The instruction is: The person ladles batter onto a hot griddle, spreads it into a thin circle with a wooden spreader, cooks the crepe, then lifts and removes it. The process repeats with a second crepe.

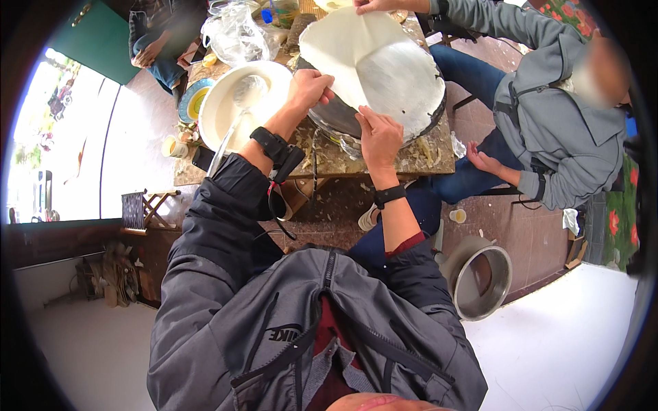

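A thin, pale round crepe (pixel 332 44) is partly raised off a dark round griddle (pixel 322 118). Its right part, greyish-white and thin, lies over the plate. My left hand (pixel 312 91) is closed, fingertips pinched at the crepe's left edge. Closer to me, my right hand (pixel 379 137) pinches its near edge between thumb and fingers. At the far side, a co-worker's hand (pixel 373 5) touches the crepe's far edge. Left of the griddle stands a white bowl (pixel 214 113) of whitish batter. A metal ladle (pixel 236 127) rests in it, its handle passing beside my left forearm.
The wooden table (pixel 428 147) is strewn with pale scraps. Clear plastic bags (pixel 236 31) and a blue-rimmed dish (pixel 188 103) lie beyond the bowl. A person in grey (pixel 555 123) sits at right. On the floor are a metal pot (pixel 504 264) and a folding stool (pixel 147 209).
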Available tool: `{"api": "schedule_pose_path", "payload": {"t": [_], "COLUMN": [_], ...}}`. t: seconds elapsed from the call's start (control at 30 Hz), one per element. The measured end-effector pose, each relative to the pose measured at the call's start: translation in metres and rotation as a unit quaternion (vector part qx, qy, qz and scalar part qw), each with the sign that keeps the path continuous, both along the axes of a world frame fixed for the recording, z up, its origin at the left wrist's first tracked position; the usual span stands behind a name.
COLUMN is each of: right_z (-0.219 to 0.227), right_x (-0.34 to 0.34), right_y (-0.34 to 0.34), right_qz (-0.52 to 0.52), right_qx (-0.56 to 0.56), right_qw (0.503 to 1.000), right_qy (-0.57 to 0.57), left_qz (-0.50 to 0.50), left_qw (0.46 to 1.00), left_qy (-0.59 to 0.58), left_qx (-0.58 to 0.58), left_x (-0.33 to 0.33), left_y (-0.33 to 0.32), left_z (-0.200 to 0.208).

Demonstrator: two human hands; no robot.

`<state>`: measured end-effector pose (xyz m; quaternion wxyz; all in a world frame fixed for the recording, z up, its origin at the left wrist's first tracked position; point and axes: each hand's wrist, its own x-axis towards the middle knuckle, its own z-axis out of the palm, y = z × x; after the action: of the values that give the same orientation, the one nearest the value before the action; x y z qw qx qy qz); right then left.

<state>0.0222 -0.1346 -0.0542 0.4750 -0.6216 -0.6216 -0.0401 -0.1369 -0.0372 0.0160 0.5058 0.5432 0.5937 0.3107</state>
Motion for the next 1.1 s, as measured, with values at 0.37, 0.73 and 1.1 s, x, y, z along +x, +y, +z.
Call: {"api": "schedule_pose_path", "payload": {"t": [0.37,0.73,1.1], "right_z": [0.02,0.084,-0.018], "right_x": [0.009,0.08,0.094], "right_y": [-0.029,-0.06,-0.056], "right_qz": [-0.069,-0.153,-0.053], "right_qx": [0.073,0.296,-0.098], "right_qw": [0.988,0.942,0.992], "right_qy": [0.117,0.051,0.063], "left_qz": [-0.094,-0.034,0.016], "left_qw": [0.954,0.933,0.987], "left_qy": [0.111,0.0,0.021], "left_qx": [0.261,0.359,0.161], "left_x": [0.057,0.065,-0.079], "left_y": [-0.057,-0.043,-0.096], "left_z": [0.076,0.148,-0.033]}}
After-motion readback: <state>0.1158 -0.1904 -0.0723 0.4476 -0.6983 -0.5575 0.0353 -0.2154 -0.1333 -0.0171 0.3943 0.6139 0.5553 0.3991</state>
